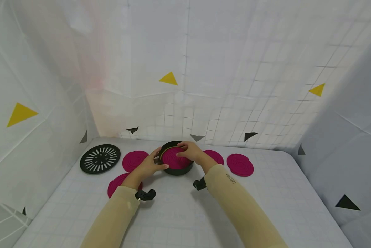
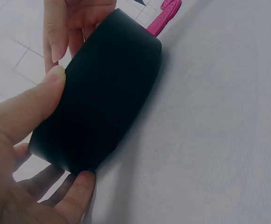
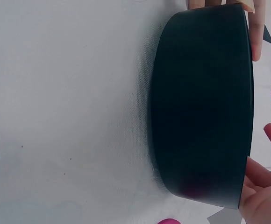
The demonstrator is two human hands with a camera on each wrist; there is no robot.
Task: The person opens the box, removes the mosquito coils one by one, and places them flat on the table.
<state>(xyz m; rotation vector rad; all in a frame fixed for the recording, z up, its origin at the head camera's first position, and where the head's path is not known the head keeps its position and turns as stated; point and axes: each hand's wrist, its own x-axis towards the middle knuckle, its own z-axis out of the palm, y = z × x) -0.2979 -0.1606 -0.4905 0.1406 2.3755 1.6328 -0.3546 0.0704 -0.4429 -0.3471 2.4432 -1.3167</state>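
Note:
A round black container (image 1: 179,172) stands on the table, with a magenta ringed coaster (image 1: 172,158) lying inside its rim. My left hand (image 1: 150,165) grips the container's near left side; in the left wrist view the thumb (image 2: 51,86) is at the rim and a finger (image 2: 82,189) is down by the base. Over the right side of the rim reaches my right hand (image 1: 191,151), its thumb on the coaster and its other fingers toward the far rim. Those fingers look spread apart in the right wrist view. The container wall (image 3: 201,102) hides the coaster there.
Two more magenta coasters (image 1: 135,161) lie on the left, one partly under the left forearm. On the right are two others (image 1: 239,165), one partly behind the right wrist. A slotted black disc (image 1: 100,158) lies at the far left. White sheets rise behind the table (image 1: 173,213).

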